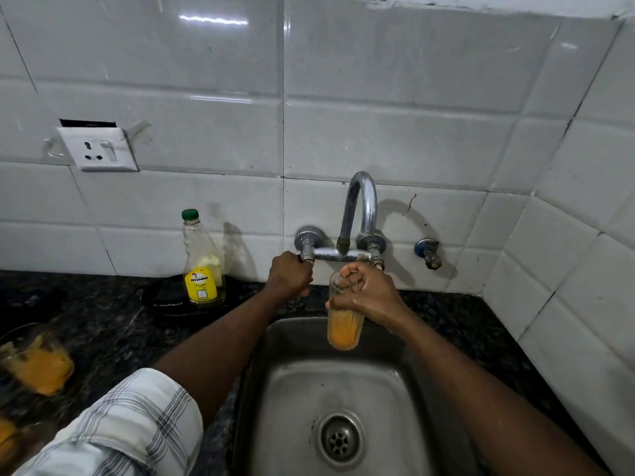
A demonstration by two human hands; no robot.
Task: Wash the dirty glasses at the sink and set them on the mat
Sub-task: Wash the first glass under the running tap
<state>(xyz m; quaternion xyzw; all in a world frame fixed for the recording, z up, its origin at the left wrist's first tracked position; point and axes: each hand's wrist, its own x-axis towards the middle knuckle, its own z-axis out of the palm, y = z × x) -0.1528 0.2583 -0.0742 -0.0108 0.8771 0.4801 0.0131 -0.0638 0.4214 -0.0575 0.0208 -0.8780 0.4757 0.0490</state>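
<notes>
Orange residue coated the lower half of the glass (344, 326) and ran in streaks up its clear wall. On the head feed I saw it held roughly upright above the back of the steel sink (275, 389), just under the outlet of the curved tap (359, 207). The right hand (369, 293) gripped it near the top, fingers curled over the rim and thumb on the outer side. I couldn't tell whether water was running. The left hand (290, 274) was wrapped around the left tap handle (307, 257), its checked sleeve (130, 424) low in view. A second glass (37, 364), blurred and also smeared orange, stood on the dark stone counter (103, 321) well to the left of the sink. Near the wall stood a soap bottle (202, 266) with a green cap and yellow label, set on a black dish (165, 298).
</notes>
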